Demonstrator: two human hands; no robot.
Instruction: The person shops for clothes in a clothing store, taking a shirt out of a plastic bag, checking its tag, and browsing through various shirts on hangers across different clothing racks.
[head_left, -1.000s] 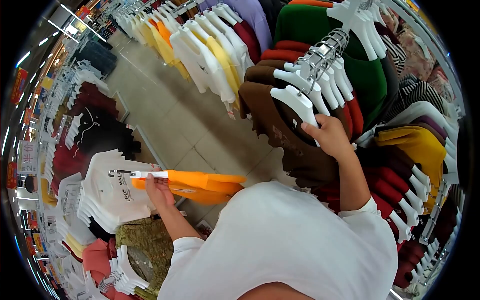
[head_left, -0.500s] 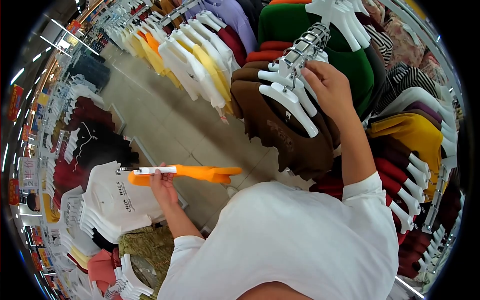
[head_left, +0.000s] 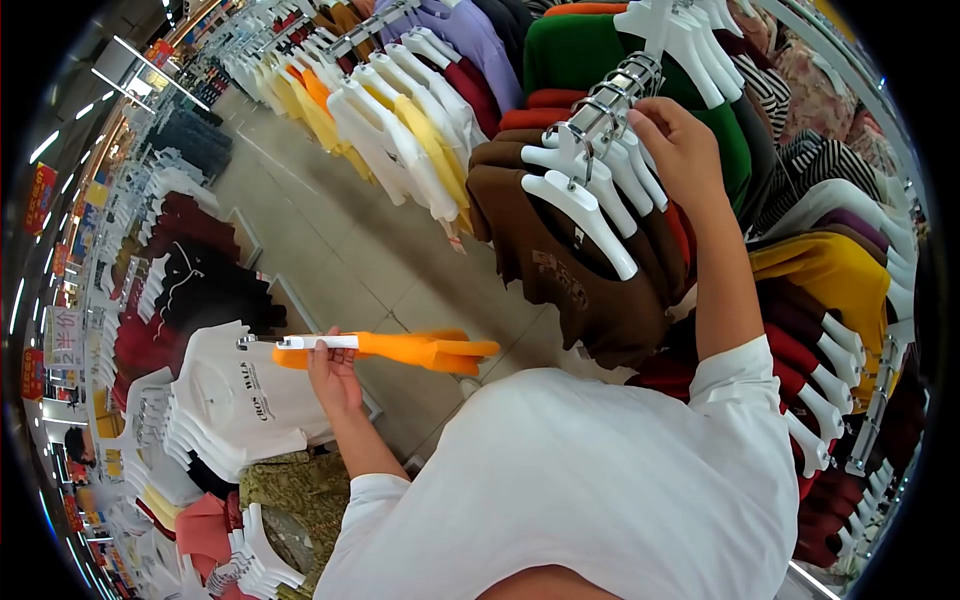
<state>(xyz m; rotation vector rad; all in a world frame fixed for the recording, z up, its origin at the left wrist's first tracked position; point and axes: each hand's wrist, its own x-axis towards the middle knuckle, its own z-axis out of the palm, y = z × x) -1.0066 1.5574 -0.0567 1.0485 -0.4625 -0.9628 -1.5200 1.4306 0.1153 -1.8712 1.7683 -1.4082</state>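
Up from the shoulder of the front hanger (head_left: 588,215) to the row of metal hooks (head_left: 612,98), the right hand (head_left: 682,150) has moved since the earliest frame, while the left hand (head_left: 336,380) still holds the white hanger (head_left: 322,342) near the left racks. The right fingers are bent, thumb and forefinger close together beside the hooks; their tips partly merge with the metal, so whether they pinch anything cannot be told. The left fingers are closed around the white hanger, its dark hook pointing left, and the orange garment (head_left: 425,350) extends from it to the right, seen almost edge-on, so its front is largely hidden. Behind the front hanger, more brown tops overlap and their number is unclear; the front brown top (head_left: 508,225) shows a wide neckline, a faint, unreadable decoration and a wavy lower edge. Farther back, the green garment (head_left: 575,55) is partly covered by hangers. Between the orange garment and the brown top lies a strip of glossy tiled floor (head_left: 400,250), giving open room up the aisle. Beneath and left of the orange garment, the white printed shirt (head_left: 240,395) is overlapped along one edge; nearer, the olive garment (head_left: 300,485) looks crinkled and textured. Black rounded borders cut off the outer racks.
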